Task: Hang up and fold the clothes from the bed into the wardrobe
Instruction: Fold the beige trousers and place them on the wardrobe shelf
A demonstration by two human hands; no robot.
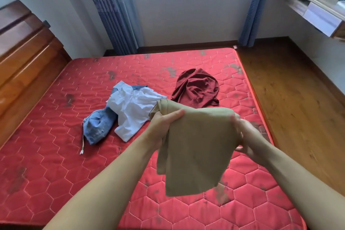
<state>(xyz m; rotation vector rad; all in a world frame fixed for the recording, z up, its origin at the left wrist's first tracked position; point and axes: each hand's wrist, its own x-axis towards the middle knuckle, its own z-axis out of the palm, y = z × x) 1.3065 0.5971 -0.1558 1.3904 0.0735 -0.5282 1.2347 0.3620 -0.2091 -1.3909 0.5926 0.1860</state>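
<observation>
A folded khaki garment (196, 145) hangs in the air over the red mattress (56, 155). My left hand (162, 127) grips its upper left corner, thumb on top. My right hand (246, 136) holds its right edge, fingers partly hidden behind the cloth. On the mattress beyond lie a crumpled white shirt (130, 110), blue denim jeans (99, 127) partly under the shirt, and a bunched dark red garment (196, 89). The wardrobe is out of view.
A wooden headboard (24, 61) stands at the left. Wooden floor (298, 99) runs along the bed's right side. A wall-mounted wooden shelf with a drawer (321, 17) is at upper right. Blue curtains (113, 11) flank the window at the back.
</observation>
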